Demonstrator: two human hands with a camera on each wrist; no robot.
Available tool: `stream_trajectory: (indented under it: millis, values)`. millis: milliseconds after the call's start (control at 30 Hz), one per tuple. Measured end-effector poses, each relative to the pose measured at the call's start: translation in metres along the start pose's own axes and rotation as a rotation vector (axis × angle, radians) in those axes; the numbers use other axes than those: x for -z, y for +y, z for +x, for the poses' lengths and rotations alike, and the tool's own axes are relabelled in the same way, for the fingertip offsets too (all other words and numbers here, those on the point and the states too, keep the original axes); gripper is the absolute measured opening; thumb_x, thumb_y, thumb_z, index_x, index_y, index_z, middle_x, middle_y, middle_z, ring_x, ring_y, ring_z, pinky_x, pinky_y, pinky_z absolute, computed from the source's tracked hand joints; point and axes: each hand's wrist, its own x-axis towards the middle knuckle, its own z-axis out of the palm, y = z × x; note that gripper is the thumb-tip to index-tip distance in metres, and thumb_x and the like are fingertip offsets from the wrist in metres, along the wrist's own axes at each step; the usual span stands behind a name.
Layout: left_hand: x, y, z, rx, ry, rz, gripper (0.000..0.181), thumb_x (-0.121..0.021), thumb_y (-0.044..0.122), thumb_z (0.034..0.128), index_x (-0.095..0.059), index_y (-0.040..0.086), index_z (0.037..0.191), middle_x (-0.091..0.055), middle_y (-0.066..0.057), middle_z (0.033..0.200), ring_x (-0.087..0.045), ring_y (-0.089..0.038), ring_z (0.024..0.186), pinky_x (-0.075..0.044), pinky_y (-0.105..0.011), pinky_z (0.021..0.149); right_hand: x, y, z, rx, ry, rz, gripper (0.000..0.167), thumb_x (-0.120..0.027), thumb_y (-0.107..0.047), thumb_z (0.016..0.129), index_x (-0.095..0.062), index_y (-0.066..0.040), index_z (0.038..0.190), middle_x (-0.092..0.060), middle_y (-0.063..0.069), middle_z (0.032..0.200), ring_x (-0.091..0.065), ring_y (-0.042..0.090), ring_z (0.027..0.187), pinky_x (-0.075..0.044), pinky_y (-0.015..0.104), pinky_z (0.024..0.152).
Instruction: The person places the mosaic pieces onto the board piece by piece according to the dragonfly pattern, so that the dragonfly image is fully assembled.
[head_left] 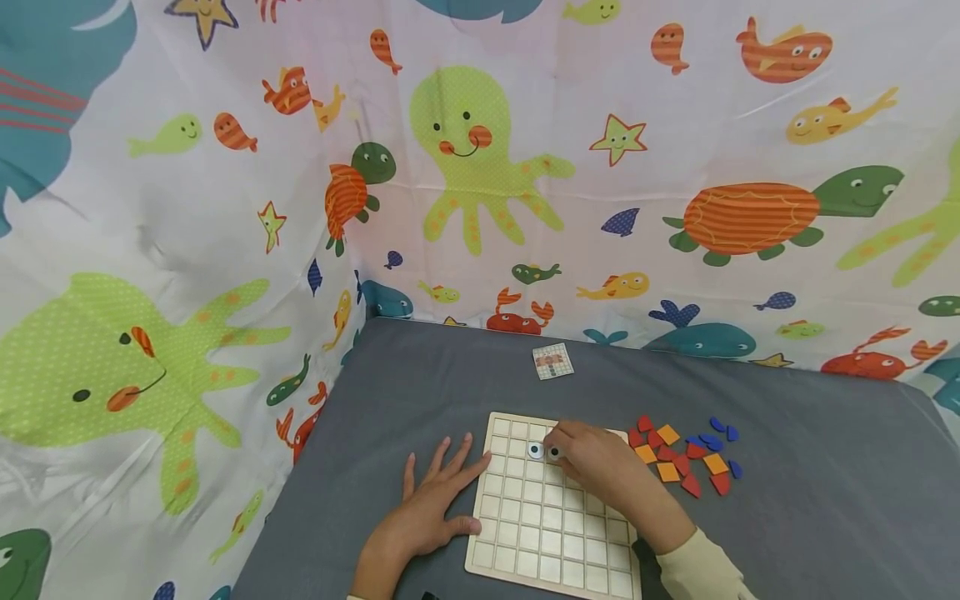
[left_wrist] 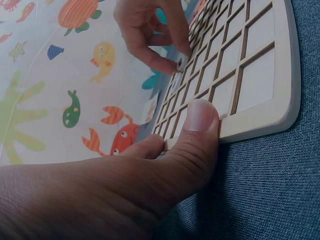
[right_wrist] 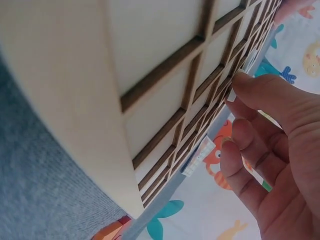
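Note:
A wooden grid board (head_left: 529, 516) lies on the grey cloth. My left hand (head_left: 424, 518) rests beside it with fingers spread, the thumb and index fingertip touching its left edge; in the left wrist view the thumb of the left hand (left_wrist: 165, 170) lies on the rim. Near the board's top, my right hand (head_left: 600, 465) pinches a white piece with a black dot (head_left: 554, 452) over a cell. Just left of that, a similar eye-like piece (head_left: 535, 450) sits in the grid. In the right wrist view the right hand (right_wrist: 280, 135) holds the piece between thumb and index finger.
Red, orange and blue pieces (head_left: 690, 484) lie scattered right of the board. A small patterned card (head_left: 552, 362) lies behind it. A curtain with sea animals (head_left: 480, 167) hangs around the back and left. A small dark object (head_left: 430, 596) shows at the bottom edge.

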Motion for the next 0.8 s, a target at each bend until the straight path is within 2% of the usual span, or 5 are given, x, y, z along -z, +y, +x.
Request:
stream_trajectory:
  millis: [100, 333, 800]
  values:
    - [0.0018, 0.0031, -0.0009, -0.004, -0.007, 0.001, 0.092, -0.076, 0.045, 0.0901, -0.031, 0.032, 0.169, -0.009, -0.006, 0.178, 0.003, -0.044, 0.163, 0.019, -0.079, 0.115, -0.0004, 0.0000, 0.0003, -0.006, -0.005, 0.010, 0.027, -0.089, -0.012, 0.088, -0.078, -0.017, 0.112, -0.071, -0.001, 0.104, -0.072, 0.015, 0.093, -0.064, 0.033, 0.078]
    - [0.0019, 0.0043, -0.0018, 0.020, -0.016, 0.013, 0.092, -0.076, 0.044, 0.0896, -0.030, 0.035, 0.169, -0.010, -0.004, 0.178, 0.002, -0.040, 0.164, 0.017, -0.078, 0.117, -0.0022, -0.0012, -0.0001, -0.003, -0.013, 0.004, 0.027, -0.089, -0.013, 0.088, -0.078, -0.017, 0.112, -0.070, -0.003, 0.103, -0.071, 0.014, 0.090, -0.064, 0.030, 0.076]
    - [0.0030, 0.0057, -0.0017, 0.013, -0.003, 0.026, 0.091, -0.074, 0.046, 0.0907, -0.031, 0.032, 0.169, -0.009, -0.004, 0.178, 0.003, -0.040, 0.164, 0.017, -0.078, 0.117, 0.0018, -0.0017, -0.0011, 0.004, 0.000, 0.001, 0.026, -0.088, -0.016, 0.089, -0.078, -0.017, 0.113, -0.070, -0.002, 0.104, -0.071, 0.014, 0.087, -0.063, 0.030, 0.072]
